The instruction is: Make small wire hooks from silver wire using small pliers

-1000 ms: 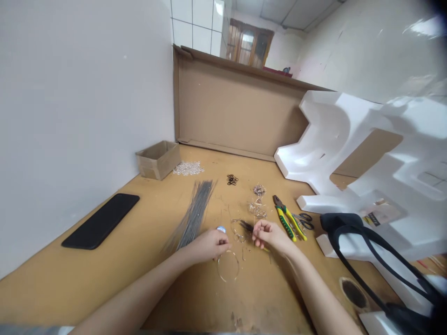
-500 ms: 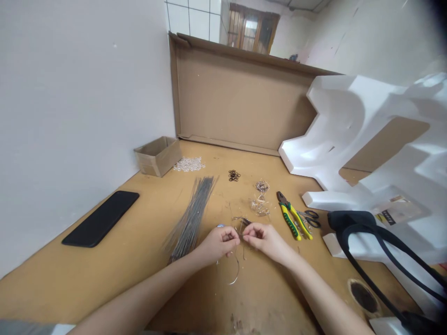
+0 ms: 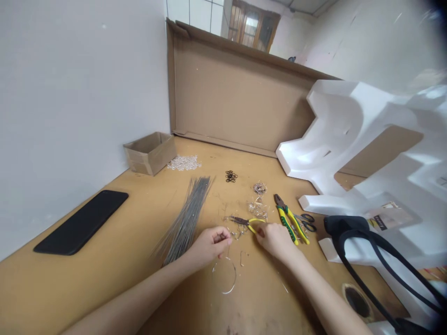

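Observation:
My left hand (image 3: 214,243) is closed in a pinch, with a thin curved wire (image 3: 228,292) hanging below its fingertips. My right hand (image 3: 277,239) is closed around the handles of small yellow-handled pliers (image 3: 240,221), whose dark jaws point left over the table. Bits of bent wire (image 3: 242,259) lie between and below the hands. A bundle of straight grey wires (image 3: 186,218) lies just left of my left hand. Larger green-and-yellow pliers (image 3: 290,224) and black-handled scissors (image 3: 307,222) rest to the right of my right hand.
Wire coils (image 3: 259,188) and black rings (image 3: 231,176) lie farther back. Clear small pieces (image 3: 184,163) sit beside a cardboard box (image 3: 150,156). A black phone-like slab (image 3: 84,222) is at left. White foam (image 3: 296,160) and a black strap-like frame (image 3: 345,228) stand at right.
My right hand has moved right from beside my left fingertips and now grips the small pliers, which lay behind it before. My left hand stays pinched near the same spot, the curved wire below it.

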`<state>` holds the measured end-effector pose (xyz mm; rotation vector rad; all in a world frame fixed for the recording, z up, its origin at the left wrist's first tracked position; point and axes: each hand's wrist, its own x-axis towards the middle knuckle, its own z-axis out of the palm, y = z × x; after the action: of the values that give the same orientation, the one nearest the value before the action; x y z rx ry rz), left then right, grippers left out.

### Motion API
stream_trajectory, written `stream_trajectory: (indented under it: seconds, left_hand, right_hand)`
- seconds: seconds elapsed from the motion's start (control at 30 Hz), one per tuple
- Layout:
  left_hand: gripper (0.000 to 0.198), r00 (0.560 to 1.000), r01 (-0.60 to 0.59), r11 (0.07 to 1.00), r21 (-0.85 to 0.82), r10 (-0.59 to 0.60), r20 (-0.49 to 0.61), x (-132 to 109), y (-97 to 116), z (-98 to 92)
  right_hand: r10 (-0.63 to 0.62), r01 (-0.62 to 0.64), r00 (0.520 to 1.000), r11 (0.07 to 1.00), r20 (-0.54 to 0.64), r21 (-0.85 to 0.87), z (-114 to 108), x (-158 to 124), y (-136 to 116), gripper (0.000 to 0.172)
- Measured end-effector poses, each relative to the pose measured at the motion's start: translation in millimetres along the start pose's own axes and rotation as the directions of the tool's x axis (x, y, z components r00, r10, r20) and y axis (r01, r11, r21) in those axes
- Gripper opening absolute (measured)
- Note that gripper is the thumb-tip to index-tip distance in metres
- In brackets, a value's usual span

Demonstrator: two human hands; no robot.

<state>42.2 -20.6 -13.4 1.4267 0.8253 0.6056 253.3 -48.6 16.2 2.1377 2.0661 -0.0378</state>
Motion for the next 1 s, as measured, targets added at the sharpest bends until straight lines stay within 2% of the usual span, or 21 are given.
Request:
stream_trajectory:
  seconds: [0.1, 0.17, 0.33, 0.47, 0.6, 0.77, 0.83, 0.9, 0.93, 1.0]
  left_hand:
    - [0.016, 1.0, -0.001, 1.0, -0.008, 0.001, -0.002, 0, -1, 1.9]
    - [0.016, 1.0, 0.0, 1.0, -0.017, 0.0, -0.006, 0, -1, 2.4]
    - [0.014, 1.0, -0.006, 0.999, -0.035, 0.006, -0.012, 0, 0, 2.6]
    - [0.013, 1.0, -0.006, 0.999, -0.053, 0.005, -0.004, -1, 0, 4.1]
    - [0.016, 1.0, -0.002, 0.999, -0.041, 0.001, -0.018, -3, 2, 3.7]
    - [0.017, 1.0, 0.007, 0.999, -0.037, -0.008, -0.02, -3, 4, 0.6]
    - [0.018, 1.0, 0.024, 0.998, -0.056, -0.024, 0.0, -2, 3, 0.1]
    - [0.02, 0.999, 0.047, 0.996, -0.081, -0.045, 0.026, -1, 2, 0.4]
    - [0.02, 0.998, 0.06, 0.994, -0.09, -0.058, 0.035, -1, 2, 0.8]
    - [0.02, 0.996, 0.084, 0.992, -0.098, -0.08, 0.045, -1, 4, 2.0]
  right_hand:
    - [0.028, -0.028, 0.999, 1.0, -0.025, -0.008, -6, 7, 5, 0.024]
    - [0.036, -0.036, 0.999, 0.999, -0.019, -0.021, -10, 0, 11, 0.024]
    - [-0.048, 0.067, 0.979, 0.993, 0.197, -0.092, -14, -36, 14, 0.014]
    - [-0.029, 0.07, 0.969, 0.985, 0.247, -0.158, -10, -43, -8, 0.021]
    - [-0.04, 0.061, 0.972, 0.995, 0.231, -0.083, -6, -31, -23, 0.022]
    - [-0.096, 0.078, 0.989, 0.985, 0.115, 0.155, -9, -12, -12, 0.015]
    - [-0.146, 0.118, 0.987, 0.941, 0.066, 0.318, -9, -4, -7, 0.013]
    - [-0.183, 0.158, 0.983, 0.858, 0.003, 0.489, -7, 3, -7, 0.014]
    - [-0.188, 0.168, 0.982, 0.783, -0.029, 0.599, -4, 5, -9, 0.015]
    - [-0.181, 0.157, 0.981, 0.524, -0.071, 0.837, 1, 6, -15, 0.016]
